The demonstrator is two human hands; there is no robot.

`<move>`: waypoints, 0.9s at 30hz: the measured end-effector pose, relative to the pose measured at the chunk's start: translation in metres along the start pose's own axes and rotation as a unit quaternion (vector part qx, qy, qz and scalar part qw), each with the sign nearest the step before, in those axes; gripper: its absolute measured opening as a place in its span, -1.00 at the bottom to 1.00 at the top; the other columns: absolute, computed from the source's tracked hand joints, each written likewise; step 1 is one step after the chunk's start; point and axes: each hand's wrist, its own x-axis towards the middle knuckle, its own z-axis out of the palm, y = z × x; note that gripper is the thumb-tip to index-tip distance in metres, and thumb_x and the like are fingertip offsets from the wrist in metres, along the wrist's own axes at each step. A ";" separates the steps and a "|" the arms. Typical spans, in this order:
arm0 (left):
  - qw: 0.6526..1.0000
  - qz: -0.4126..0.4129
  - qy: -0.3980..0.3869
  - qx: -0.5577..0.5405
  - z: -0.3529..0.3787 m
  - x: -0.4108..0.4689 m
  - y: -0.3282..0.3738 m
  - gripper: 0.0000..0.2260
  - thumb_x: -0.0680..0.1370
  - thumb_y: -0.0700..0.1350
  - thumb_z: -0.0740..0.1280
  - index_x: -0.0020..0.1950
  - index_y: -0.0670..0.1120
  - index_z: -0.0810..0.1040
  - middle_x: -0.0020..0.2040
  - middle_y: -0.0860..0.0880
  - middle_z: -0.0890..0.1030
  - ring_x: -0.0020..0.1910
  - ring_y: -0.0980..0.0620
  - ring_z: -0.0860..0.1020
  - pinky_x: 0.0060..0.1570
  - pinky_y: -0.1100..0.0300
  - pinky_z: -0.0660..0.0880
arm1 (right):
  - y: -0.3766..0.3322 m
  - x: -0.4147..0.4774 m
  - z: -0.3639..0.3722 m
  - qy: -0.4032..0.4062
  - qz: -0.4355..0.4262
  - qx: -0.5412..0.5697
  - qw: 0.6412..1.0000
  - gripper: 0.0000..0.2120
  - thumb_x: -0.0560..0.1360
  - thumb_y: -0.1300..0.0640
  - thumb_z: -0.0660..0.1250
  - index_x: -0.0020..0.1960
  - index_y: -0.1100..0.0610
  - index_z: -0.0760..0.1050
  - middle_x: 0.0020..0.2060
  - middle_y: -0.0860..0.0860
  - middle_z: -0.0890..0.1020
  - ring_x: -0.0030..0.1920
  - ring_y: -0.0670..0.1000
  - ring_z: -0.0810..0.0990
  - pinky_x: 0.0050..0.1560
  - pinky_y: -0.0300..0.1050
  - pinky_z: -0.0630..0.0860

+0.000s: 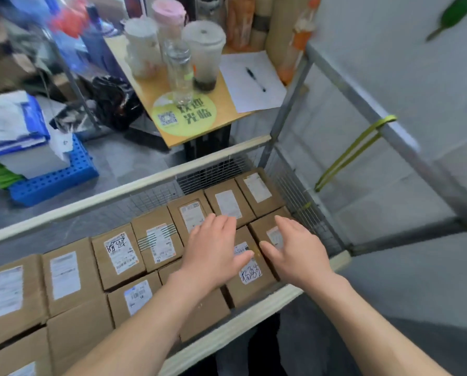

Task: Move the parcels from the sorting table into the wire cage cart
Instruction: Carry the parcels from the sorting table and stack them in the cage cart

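Several brown cardboard parcels with white labels lie flat in two rows inside the wire cage cart (134, 189), which has pale rails and mesh walls. My left hand (213, 248) hovers flat, fingers apart, over a parcel with handwriting on its label (250, 278). My right hand (292, 246) is spread open just to the right, above the near-right corner parcel (262, 229). Neither hand holds anything. Whether the palms touch the boxes I cannot tell. A far-row parcel (159, 244) lies left of my left hand.
Beyond the cart stands a small wooden table (227, 109) with cups, a bottle, a green sticker, paper and a pen. A blue plastic pallet (53, 180) with stacked bags sits at left. A metal frame (362, 104) with a yellow-green strap rises at right.
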 end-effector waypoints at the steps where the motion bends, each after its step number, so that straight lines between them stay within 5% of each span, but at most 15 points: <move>1: 1.000 0.016 0.011 0.002 -0.009 -0.003 0.005 -0.35 0.55 0.35 0.22 0.51 -0.02 0.28 0.48 0.04 0.36 0.47 -0.01 0.27 0.44 0.01 0.25 | -0.002 -0.009 -0.009 0.010 0.009 0.003 1.000 -0.44 0.59 -0.21 0.25 0.45 0.11 0.35 0.35 0.01 0.51 0.37 0.05 0.43 0.28 0.00 0.44; 11: 0.988 0.142 0.065 0.020 -0.055 -0.021 0.078 -0.29 0.55 0.38 0.17 0.56 -0.04 0.23 0.52 0.03 0.31 0.53 -0.03 0.21 0.46 0.02 0.22 | 0.025 -0.082 -0.068 0.100 0.072 0.027 0.992 -0.32 0.59 -0.28 0.19 0.58 0.06 0.23 0.51 -0.04 0.38 0.51 -0.01 0.31 0.42 -0.02 0.35; 18: 0.977 0.183 0.099 0.042 -0.061 -0.038 0.144 -0.21 0.42 0.42 -0.01 0.38 -0.09 0.50 0.30 -0.01 0.55 0.32 -0.09 0.49 0.21 -0.04 0.49 | 0.070 -0.131 -0.096 0.142 0.092 0.039 0.985 -0.30 0.60 -0.29 0.18 0.60 0.06 0.19 0.55 -0.04 0.32 0.56 -0.05 0.21 0.47 -0.07 0.27; 23: 0.971 0.212 0.096 0.051 -0.060 -0.055 0.203 -0.14 0.39 0.45 -0.09 0.49 -0.07 0.38 0.42 0.00 0.45 0.43 -0.03 0.38 0.33 -0.01 0.39 | 0.116 -0.177 -0.115 0.172 0.113 0.049 0.977 -0.30 0.59 -0.29 0.19 0.60 0.06 0.19 0.56 -0.06 0.30 0.57 -0.07 0.19 0.47 -0.09 0.24; 27: 0.968 0.226 0.090 0.056 -0.054 -0.067 0.251 -0.21 0.47 0.44 0.08 0.52 -0.06 0.33 0.46 0.01 0.42 0.46 -0.02 0.35 0.35 0.00 0.39 | 0.153 -0.215 -0.128 0.185 0.137 0.062 0.971 -0.29 0.60 -0.28 0.21 0.60 0.07 0.18 0.57 -0.04 0.29 0.56 -0.03 0.21 0.48 -0.10 0.21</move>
